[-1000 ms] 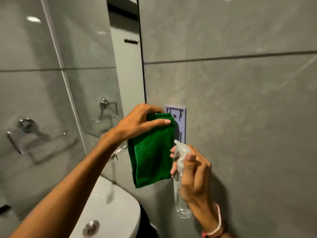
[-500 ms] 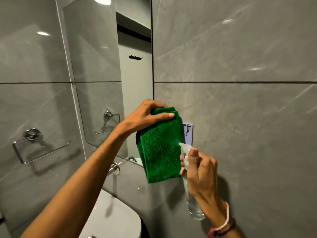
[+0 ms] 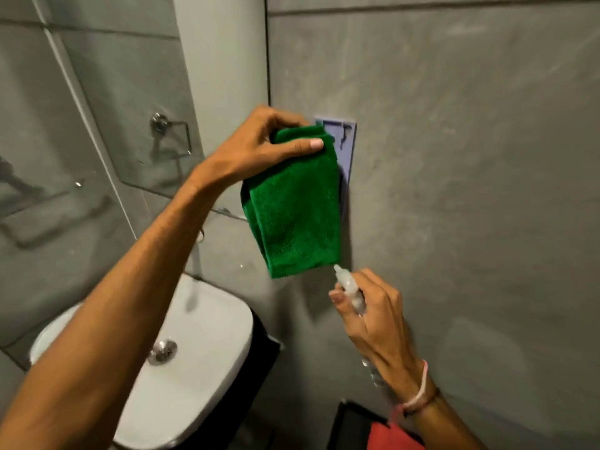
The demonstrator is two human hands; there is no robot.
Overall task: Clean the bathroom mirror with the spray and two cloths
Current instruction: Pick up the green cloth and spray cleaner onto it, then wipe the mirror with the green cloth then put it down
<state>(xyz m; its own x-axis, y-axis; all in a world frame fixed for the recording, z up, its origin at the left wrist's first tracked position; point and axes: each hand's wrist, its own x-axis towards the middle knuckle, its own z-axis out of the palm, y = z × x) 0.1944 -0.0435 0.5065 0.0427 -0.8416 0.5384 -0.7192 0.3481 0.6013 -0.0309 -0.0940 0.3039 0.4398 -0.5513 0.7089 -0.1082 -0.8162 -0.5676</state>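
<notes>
My left hand [image 3: 259, 146] pinches the top of a folded green cloth [image 3: 297, 207], which hangs down in front of the grey tiled wall. Just below its lower right corner, my right hand [image 3: 370, 319] grips a clear spray bottle [image 3: 349, 287] with the nozzle pointing up at the cloth. The bottle's body is mostly hidden behind my wrist. The mirror [image 3: 168, 92] is on the wall to the left of the cloth. A red cloth [image 3: 391, 436] shows at the bottom edge under my right forearm.
A white washbasin [image 3: 201, 339] with a metal drain sits below on a dark stand. A purple wall holder [image 3: 345, 147] is behind the green cloth. A chrome towel ring [image 3: 162, 123] appears in the mirror. A dark object [image 3: 352, 420] lies beside the red cloth.
The view has tilted downward, showing more of the basin and the red cloth. My right hand with the spray bottle has dropped lower, below the green cloth's bottom corner.
</notes>
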